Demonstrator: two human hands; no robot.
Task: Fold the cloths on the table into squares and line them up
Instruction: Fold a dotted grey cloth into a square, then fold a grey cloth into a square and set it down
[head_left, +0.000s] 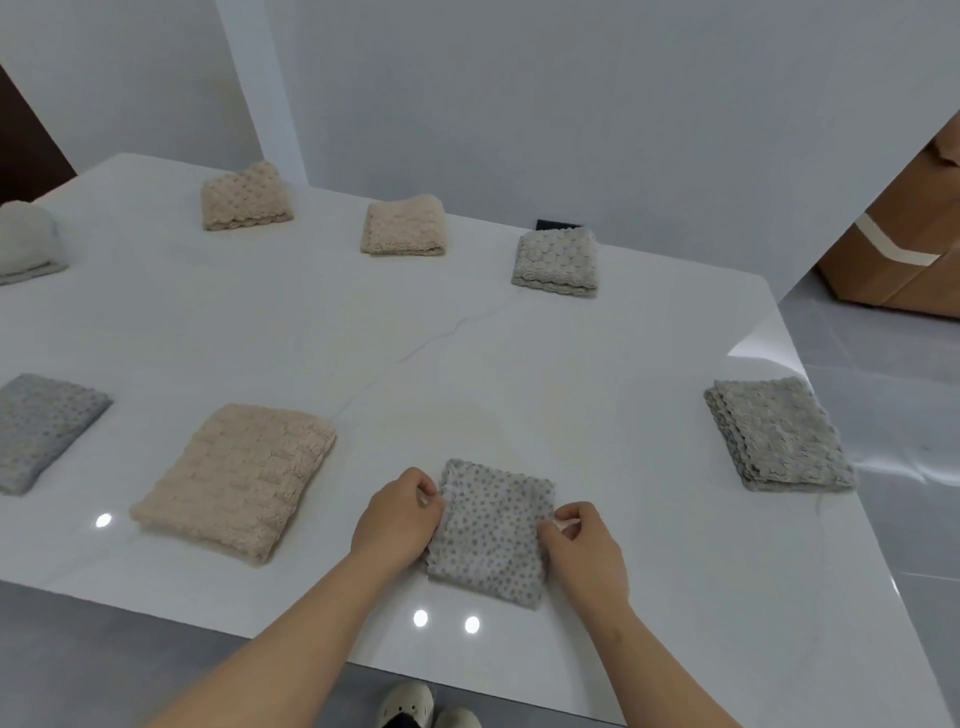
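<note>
Fingers (428, 491) of the left hand (397, 514) are curled and pinch the left edge of the spotted cloth (491, 535). The right hand (582, 551) pinches its right edge the same way. The spotted cloth lies folded flat on the white worktop (467, 364), near the front edge. To its left lies the big beige cloth (234, 480), and past that the left grey cloth (41, 428). Well apart on the right, by the worktop's side edge, lies the right grey cloth (779, 434). Along the far side sit four folded ones: the white cloth (26, 241), the far beige cloth (244, 197), the middle beige cloth (404, 226) and the far grey cloth (556, 262).
</note>
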